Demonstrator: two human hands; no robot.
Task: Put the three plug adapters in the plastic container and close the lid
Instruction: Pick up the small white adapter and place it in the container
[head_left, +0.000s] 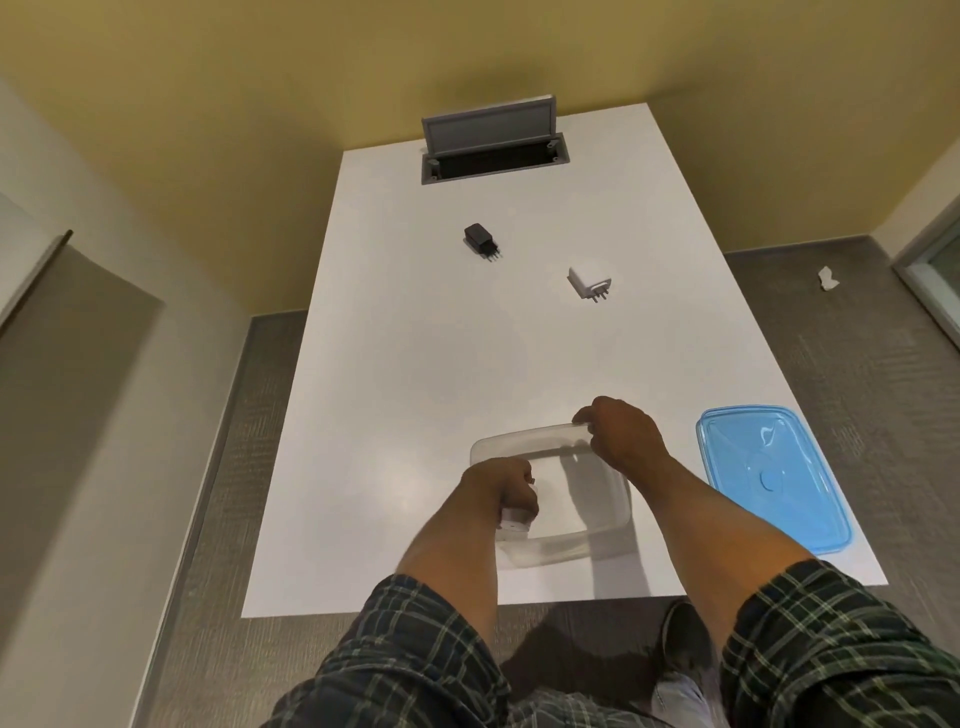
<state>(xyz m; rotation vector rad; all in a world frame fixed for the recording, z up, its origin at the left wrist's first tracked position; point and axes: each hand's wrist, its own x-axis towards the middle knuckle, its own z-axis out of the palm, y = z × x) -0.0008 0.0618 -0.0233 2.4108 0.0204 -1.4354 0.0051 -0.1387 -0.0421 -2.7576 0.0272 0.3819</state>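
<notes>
table (395, 364): white, grey floor round it
tub (566, 540): near my table edge
my left hand (501, 491): clamped on white adapter (514, 521)
my right hand (623, 434): pinching tub's far rim

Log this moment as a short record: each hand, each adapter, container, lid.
left hand: closed on a white plug adapter, at the container's near left rim
right hand: fingers pinch the container's far rim
plastic container: clear, open, on the white table
black plug adapter: lying on the table, far side
second white plug adapter: lying on the table, right of the black one
blue lid: off, flat on the table, right of the container
</notes>
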